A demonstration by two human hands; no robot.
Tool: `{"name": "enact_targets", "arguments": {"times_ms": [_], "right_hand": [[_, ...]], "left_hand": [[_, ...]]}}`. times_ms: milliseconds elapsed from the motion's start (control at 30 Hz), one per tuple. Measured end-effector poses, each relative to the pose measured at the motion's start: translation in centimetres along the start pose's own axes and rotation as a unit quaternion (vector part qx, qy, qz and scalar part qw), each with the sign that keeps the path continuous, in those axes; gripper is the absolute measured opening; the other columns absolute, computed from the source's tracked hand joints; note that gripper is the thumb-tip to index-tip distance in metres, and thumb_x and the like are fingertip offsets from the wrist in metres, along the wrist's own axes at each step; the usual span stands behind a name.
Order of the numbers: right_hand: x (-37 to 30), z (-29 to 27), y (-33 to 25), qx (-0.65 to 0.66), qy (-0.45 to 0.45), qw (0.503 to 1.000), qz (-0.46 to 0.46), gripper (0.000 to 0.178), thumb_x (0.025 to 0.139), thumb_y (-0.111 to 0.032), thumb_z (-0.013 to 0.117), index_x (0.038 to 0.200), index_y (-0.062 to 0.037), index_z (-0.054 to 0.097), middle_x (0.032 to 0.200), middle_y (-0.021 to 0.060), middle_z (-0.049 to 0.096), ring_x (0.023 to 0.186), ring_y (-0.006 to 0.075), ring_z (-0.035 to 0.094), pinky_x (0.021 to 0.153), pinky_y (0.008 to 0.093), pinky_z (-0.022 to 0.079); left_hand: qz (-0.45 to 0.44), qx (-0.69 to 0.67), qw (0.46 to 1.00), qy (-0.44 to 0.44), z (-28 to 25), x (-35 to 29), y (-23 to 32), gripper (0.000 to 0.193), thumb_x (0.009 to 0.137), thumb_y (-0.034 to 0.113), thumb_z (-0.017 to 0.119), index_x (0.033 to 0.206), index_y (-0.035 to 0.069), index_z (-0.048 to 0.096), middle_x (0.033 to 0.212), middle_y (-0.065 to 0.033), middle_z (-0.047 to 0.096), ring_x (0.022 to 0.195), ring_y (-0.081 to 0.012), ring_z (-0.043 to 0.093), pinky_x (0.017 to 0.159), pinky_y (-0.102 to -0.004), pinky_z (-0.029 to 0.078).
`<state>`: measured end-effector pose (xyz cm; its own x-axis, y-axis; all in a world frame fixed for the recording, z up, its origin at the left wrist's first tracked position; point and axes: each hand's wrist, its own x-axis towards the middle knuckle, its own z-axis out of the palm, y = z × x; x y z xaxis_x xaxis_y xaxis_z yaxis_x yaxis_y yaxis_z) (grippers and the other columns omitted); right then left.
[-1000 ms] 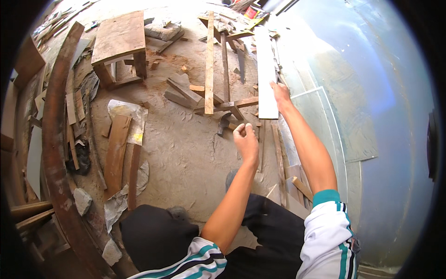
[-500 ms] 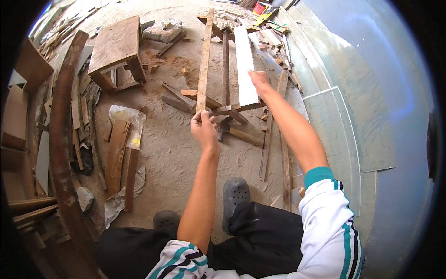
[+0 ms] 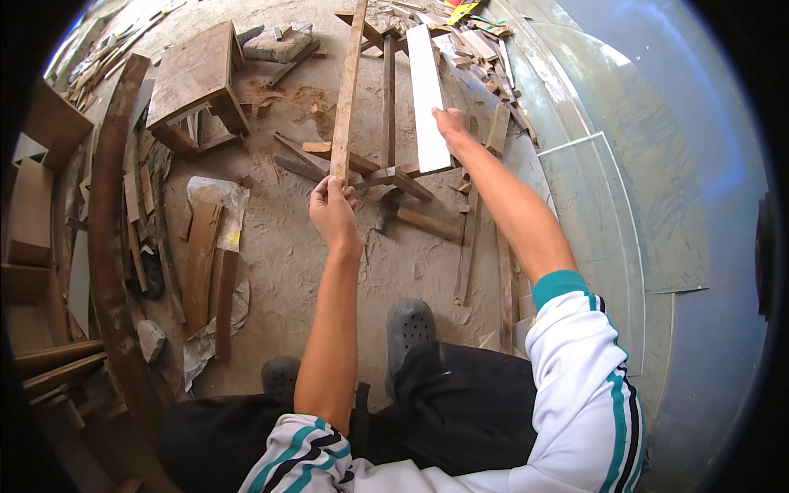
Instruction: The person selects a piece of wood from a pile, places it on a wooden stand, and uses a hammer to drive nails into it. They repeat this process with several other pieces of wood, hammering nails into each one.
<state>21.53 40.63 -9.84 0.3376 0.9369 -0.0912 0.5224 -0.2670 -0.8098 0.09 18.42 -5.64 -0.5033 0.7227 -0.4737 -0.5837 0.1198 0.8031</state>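
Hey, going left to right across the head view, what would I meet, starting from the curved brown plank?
Curved brown plank, wooden stool, left hand, white board, white-edged sheet.

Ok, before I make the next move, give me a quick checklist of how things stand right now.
1. Left hand on the narrow wooden strip: ok, fingers grip its near end.
2. Right hand on the white board: ok, it grips the right edge, toward the near end.
3. Strip and white board apart: ok, a dark wooden bar shows between them.
4. Hammer out of both hands: ok, it lies on the ground.
5. Strip's far end supported: cannot tell, it runs out at the picture's top.
6. Surroundings tidy: not ok, wood offcuts lie scattered beyond the right hand.
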Motion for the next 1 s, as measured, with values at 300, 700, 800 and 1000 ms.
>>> {"name": "enact_targets", "arguments": {"times_ms": [300, 700, 800, 1000], "right_hand": [[0.6, 0.4, -0.1, -0.003, -0.046, 0.999, 0.005, 0.051, 0.085, -0.033, 0.062, 0.107, 0.0136, 0.064, 0.112, 0.0305, 0.066, 0.107, 0.0380, 0.065, 0.089, 0.0420, 0.049], [0.2, -0.2, -1.8, -0.096, -0.068, 0.993, 0.015, 0.063, 0.090, -0.033, 0.048, 0.133, 0.0140, 0.043, 0.134, 0.0344, 0.051, 0.126, 0.0422, 0.052, 0.106, 0.0437, 0.042], [-0.7, 0.0, -2.8, -0.102, -0.075, 0.992, 0.014, 0.066, 0.090, -0.035, 0.047, 0.136, 0.0125, 0.040, 0.137, 0.0344, 0.049, 0.128, 0.0425, 0.051, 0.107, 0.0444, 0.041], [-1.2, -0.3, -2.3, -0.154, -0.071, 0.984, -0.051, 0.060, 0.090, -0.037, 0.049, 0.122, 0.0136, 0.054, 0.123, 0.0348, 0.059, 0.119, 0.0429, 0.057, 0.102, 0.0453, 0.045]], "left_hand": [[-0.007, 0.004, 1.000, -0.026, -0.3, 0.5, -1.0, 0.025, 0.099, 0.023, 0.057, 0.117, 0.006, 0.058, 0.102, -0.0017, 0.065, 0.086, -0.0102, 0.063, 0.069, -0.0255, 0.049], [0.032, 0.052, 0.997, -0.049, 0.7, -0.6, -1.1, 0.026, 0.099, 0.023, 0.058, 0.115, 0.003, 0.059, 0.101, -0.0033, 0.066, 0.084, -0.0100, 0.060, 0.070, -0.0253, 0.049], [0.062, 0.077, 0.994, -0.051, 0.1, -0.5, -1.2, 0.025, 0.099, 0.023, 0.058, 0.113, 0.003, 0.060, 0.099, -0.0036, 0.066, 0.083, -0.0094, 0.059, 0.070, -0.0253, 0.048], [0.215, 0.273, 0.930, -0.123, -4.0, -1.5, -2.4, 0.025, 0.098, 0.021, 0.059, 0.109, -0.001, 0.062, 0.095, -0.0063, 0.065, 0.080, -0.0115, 0.059, 0.072, -0.0270, 0.048]]}}
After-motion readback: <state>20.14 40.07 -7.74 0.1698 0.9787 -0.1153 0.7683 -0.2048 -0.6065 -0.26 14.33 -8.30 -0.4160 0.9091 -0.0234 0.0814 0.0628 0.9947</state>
